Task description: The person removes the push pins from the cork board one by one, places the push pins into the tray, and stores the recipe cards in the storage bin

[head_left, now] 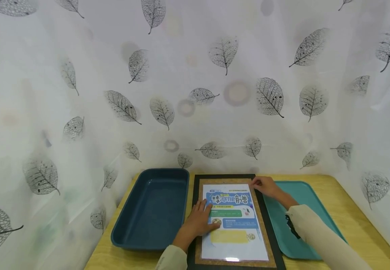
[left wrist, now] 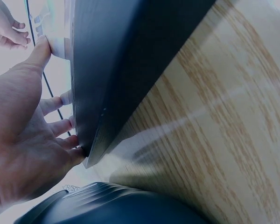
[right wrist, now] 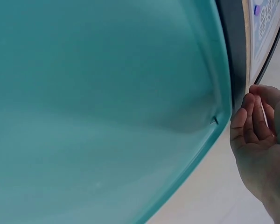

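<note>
A printed poster sheet (head_left: pixel 234 247) with a blue title lies on a cork board (head_left: pixel 198 251) that has a black frame (head_left: pixel 225 176). My left hand (head_left: pixel 197 220) rests spread on the poster's left side, holding it down. In the left wrist view, the left hand's fingers (left wrist: pixel 60 127) reach over the frame's edge onto the sheet. At the poster's top right corner, my right hand (head_left: pixel 265 186) pinches with thumb and fingertips. The right wrist view shows these fingertips (right wrist: pixel 248 100) bunched tightly at the board's edge; they hide whatever lies between them.
A deep dark blue tray (head_left: pixel 117 225) stands left of the board. On its right lies a shallow teal tray (head_left: pixel 302 225), beneath the right forearm. Everything rests on a light wooden table (head_left: pixel 350 210), with a leaf-patterned curtain (head_left: pixel 195 75) behind.
</note>
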Available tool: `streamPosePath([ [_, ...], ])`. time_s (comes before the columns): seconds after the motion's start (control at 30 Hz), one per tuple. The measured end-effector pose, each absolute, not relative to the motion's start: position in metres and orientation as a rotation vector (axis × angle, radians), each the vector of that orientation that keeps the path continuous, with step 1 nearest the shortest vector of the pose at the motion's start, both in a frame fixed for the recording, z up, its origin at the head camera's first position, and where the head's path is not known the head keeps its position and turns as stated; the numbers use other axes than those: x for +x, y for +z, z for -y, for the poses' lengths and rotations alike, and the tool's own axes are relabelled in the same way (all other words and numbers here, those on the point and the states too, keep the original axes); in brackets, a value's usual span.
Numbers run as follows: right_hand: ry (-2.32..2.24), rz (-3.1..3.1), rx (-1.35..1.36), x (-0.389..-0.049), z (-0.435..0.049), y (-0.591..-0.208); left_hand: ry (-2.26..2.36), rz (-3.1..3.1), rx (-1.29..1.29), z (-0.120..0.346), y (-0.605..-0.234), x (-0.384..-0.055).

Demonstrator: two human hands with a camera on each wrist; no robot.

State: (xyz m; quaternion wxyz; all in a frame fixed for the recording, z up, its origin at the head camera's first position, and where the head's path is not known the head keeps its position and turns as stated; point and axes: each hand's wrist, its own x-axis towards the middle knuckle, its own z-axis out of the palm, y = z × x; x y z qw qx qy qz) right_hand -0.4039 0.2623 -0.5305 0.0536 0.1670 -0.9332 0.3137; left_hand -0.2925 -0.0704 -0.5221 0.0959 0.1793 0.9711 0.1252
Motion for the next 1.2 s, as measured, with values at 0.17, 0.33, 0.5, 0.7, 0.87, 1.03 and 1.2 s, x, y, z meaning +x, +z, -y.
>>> streamPosePath([
  [0.17,0.945,2.795,0.539,-0.396,-0.273,-0.527,0.371,-2.881,0.529,0.07,-0.523,-0.292],
  [0.33,0.93,2.771,0.545,-0.391,-0.283,-0.527,0.37,-2.879,0.521,0.07,-0.522,-0.293],
  [0.5,0.911,2.768,0.534,-0.388,-0.292,-0.528,0.389,-2.876,0.54,0.071,-0.522,-0.294],
  [0.7,0.876,2.763,0.548,-0.381,-0.299,-0.528,0.373,-2.889,0.548,0.07,-0.521,-0.29],
  [0.87,0.893,2.787,0.538,-0.383,-0.302,-0.525,0.376,-2.904,0.55,0.071,-0.519,-0.291],
  [1.03,0.886,2.841,0.477,-0.382,-0.307,-0.53,0.383,-2.898,0.552,0.072,-0.519,-0.293],
  [1.2,0.901,2.872,0.466,-0.379,-0.311,-0.538,0.368,-2.886,0.541,0.071,-0.52,-0.293],
])
